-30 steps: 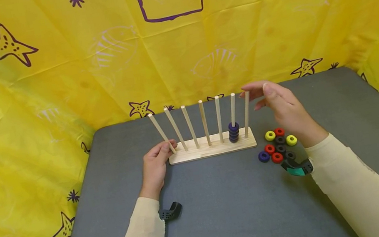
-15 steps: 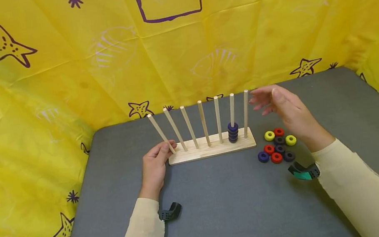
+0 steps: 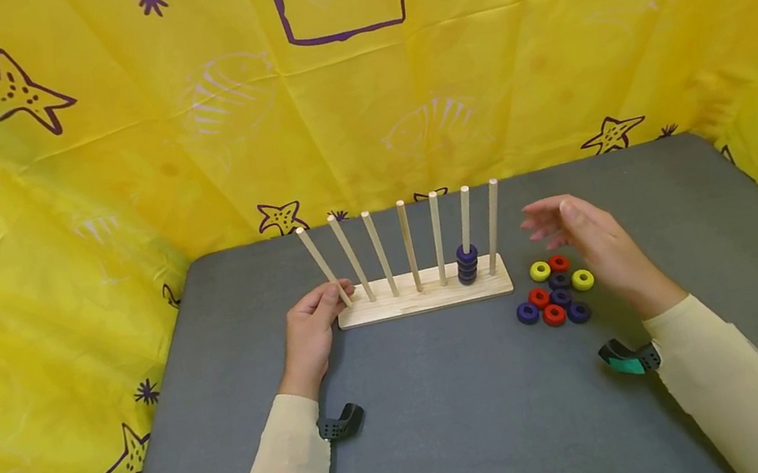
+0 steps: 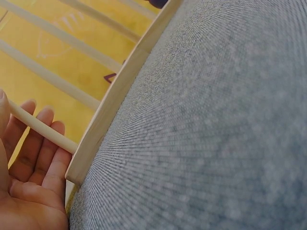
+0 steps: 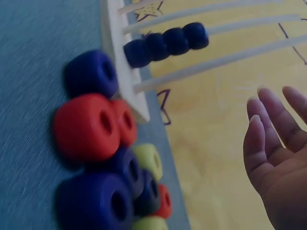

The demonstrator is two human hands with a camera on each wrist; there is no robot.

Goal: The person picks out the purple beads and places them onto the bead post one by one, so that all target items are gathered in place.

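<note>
A wooden peg rack stands on the grey table, with several upright pegs. My left hand holds the leftmost peg low down, thumb on one side and fingers behind it. Several dark blue beads are stacked on the second peg from the right. My right hand hovers right of the rack, fingers relaxed and holding nothing. Beneath and left of it lies a group of loose beads: red, yellow and blue. In the right wrist view, the loose red bead shows its hole.
A yellow patterned cloth hangs behind the table and along its sides. The table's back edge runs a little behind the rack. Both wrists wear dark straps.
My right hand has drawn away from the rightmost peg, moving right and down toward me. The left hand, the rack and the stacked beads stay where they were.
</note>
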